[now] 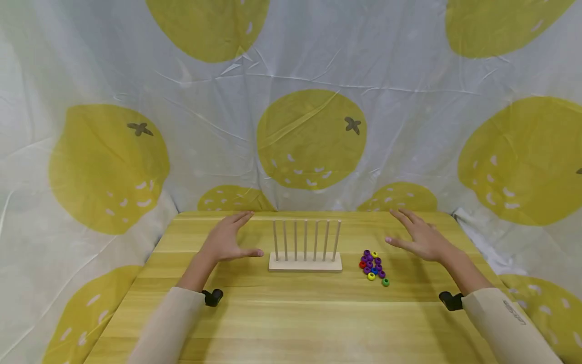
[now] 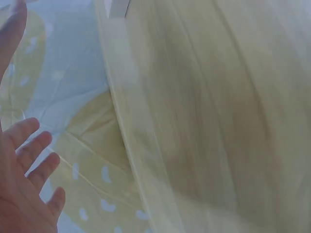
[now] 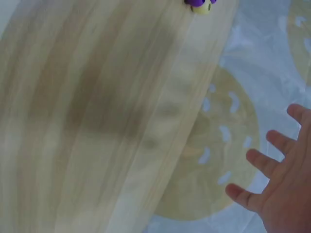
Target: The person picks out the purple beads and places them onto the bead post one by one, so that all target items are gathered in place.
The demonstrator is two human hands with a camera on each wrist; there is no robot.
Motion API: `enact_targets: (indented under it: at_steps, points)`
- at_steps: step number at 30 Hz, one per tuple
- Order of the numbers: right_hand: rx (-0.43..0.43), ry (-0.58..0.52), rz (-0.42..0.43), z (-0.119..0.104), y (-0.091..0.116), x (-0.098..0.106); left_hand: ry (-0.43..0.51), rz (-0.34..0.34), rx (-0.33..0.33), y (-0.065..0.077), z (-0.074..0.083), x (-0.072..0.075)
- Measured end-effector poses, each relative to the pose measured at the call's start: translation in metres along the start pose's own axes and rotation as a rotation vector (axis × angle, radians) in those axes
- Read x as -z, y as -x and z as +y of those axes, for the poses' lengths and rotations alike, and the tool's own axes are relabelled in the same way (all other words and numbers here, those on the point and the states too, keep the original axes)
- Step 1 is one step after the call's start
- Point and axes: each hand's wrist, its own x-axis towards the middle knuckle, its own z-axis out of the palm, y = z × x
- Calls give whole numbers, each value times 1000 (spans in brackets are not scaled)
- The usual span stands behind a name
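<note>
White cloth [image 1: 409,126] printed with yellow lemons behind a yellow-brown wooden table [image 1: 291,323].
Left hand [image 1: 225,240], lower left, and right hand [image 1: 423,240], lower right: both empty, fingers extended, grip wide. At lower centre between them, a pale wooden seven-peg rack [image 1: 305,266]; just right of it, a cluster of small round beads [image 1: 369,264] in purple, yellow, red, blue and green.

Left-wrist view: find left hand [image 2: 22,194] cropped at eight o'clock, pegged rack [image 2: 117,8] cut to a corner at eleven. Right-wrist view: find right hand [image 3: 287,195] cropped at four, beads [image 3: 199,8] cut at one. Head view: cannot read sleeve lettering [image 1: 514,312] at four, too small.
</note>
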Motion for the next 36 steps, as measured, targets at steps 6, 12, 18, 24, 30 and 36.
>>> enact_targets:
  at_steps: [6, 12, 18, 24, 30, 36]
  points:
    - [25, -38, 3, -4, 9, -11, 111, -29, 42, 9, 9, -16]
    - [21, -51, 20, -6, 16, -20, 216, -50, 40, 13, 17, -30]
    - [48, -100, 40, -7, 20, -27, 271, -94, 19, 14, 23, -40]
    - [66, -186, 19, -6, 26, -38, 340, -191, 26, 17, 27, -51]
    - [74, -253, -12, -5, 30, -49, 389, -222, 13, 19, 26, -60]
    - [77, -311, -2, -3, 30, -60, 400, -198, -31, 16, 29, -66]
